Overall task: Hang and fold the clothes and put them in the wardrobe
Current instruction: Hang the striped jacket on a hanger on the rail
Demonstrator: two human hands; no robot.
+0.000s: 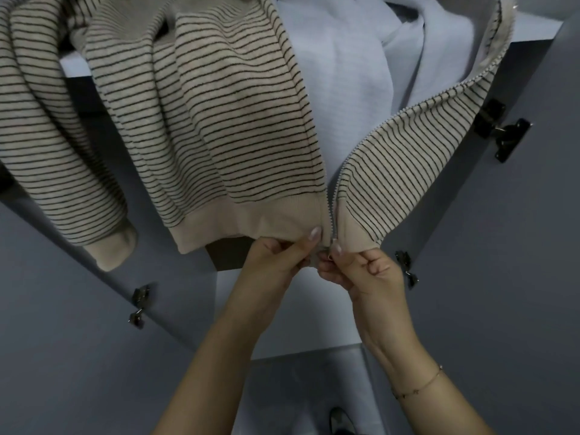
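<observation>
The striped jacket (201, 114) hangs in the open wardrobe, its front unzipped and spread to show a pale blue garment (351, 73) behind it. What holds the jacket up lies above the top edge of the view and cannot be confirmed.

Both hands are at the bottom hem. The left hand (279, 255) pinches the hem band of the left panel beside the zip (332, 202). The right hand (361, 268) is curled round the lower corner of the right panel, thumb pressed near the zip's foot. The slider is largely hidden between the fingers; whether the pin is seated cannot be told.

Assessed step: joining the zip at its base before closing the front.

Risks noted:
- If the pin is not fully home in the box, the slider would likely jam or run up one side only.
- The two panels meet at an angle, the right one drawn taut and slanting; uneven hems could mis-seat the teeth.
- The soft knit band lies close to the teeth and could catch in the slider.
- A firm downward tug might drag the jacket off its support.
- The loose sleeve (103, 221) hangs just beside the wardrobe door (78, 340) and could be trapped on closing.
</observation>
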